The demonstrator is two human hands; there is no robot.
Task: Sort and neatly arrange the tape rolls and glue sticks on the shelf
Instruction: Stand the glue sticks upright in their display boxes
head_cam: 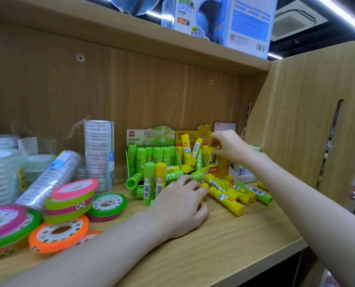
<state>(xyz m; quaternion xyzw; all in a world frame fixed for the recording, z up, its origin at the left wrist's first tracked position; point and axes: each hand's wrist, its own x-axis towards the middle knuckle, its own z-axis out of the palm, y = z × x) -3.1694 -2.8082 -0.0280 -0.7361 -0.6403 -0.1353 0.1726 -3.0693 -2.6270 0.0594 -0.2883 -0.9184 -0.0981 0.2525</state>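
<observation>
Right hand point(227, 145) is up at the yellow box point(218, 168), right of centre, fingers curled and pinching the top of a yellow stick point(208, 154) that stands upright, long axis vertical, cap up. Two more yellow sticks point(188, 150) beside it lean in the box, tops tilted slightly right.

Left hand point(180, 206) sits low at centre on the shelf point(224, 249), palm down, fingers bent over a small yellow stick point(204, 186); only its tip shows past the fingertips, so I cannot tell how firm the hold is.

Just left of that hand, a green stick point(148, 183) and a yellow one point(160, 179) stand upright side by side on the shelf. Behind them, the green box point(151, 158) holds a row of green sticks, all vertical. One green stick point(133, 181) lies at the box front with its round end facing the camera.

To the right of the left hand, a loose pile point(234, 193) of yellow and green sticks lies flat, long axes running diagonally from upper left to lower right.

Left side of the frame: coloured tape rolls point(69, 204) lie flat, some stacked, in pink, green and orange. A clear tape tower point(99, 154) stands upright behind them, and another clear tube point(52, 179) leans diagonally, top to the upper right.
</observation>
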